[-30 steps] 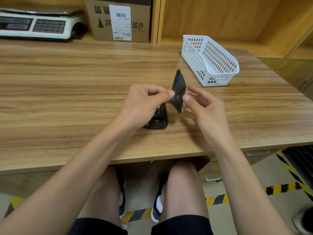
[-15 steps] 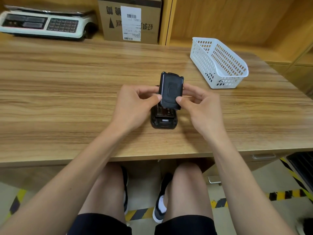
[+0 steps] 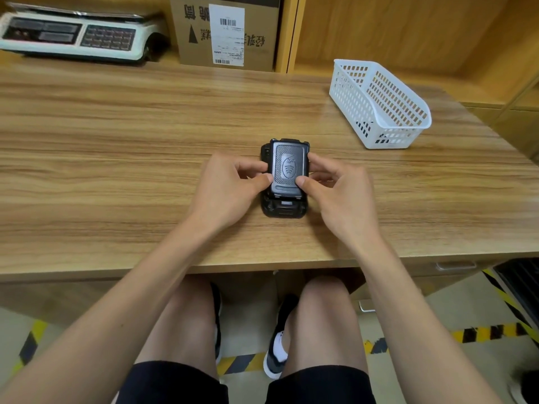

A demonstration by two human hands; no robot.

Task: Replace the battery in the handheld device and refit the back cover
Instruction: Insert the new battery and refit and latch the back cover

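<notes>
Both hands pinch the back cover [image 3: 289,170] by its edges: left hand [image 3: 230,189] w/ thumb on the cover's lower left corner, fingers curled at its left side; right hand [image 3: 338,191] w/ thumb on the lower right corner, fingers along the right side. Cover lies face up over the handheld device [image 3: 283,206], which sits on the wooden desk [image 3: 116,141], its near end showing below the cover. Can't tell if cover is seated. White basket [image 3: 379,103] far right, scale [image 3: 73,35] and cardboard box [image 3: 227,30] at back
</notes>
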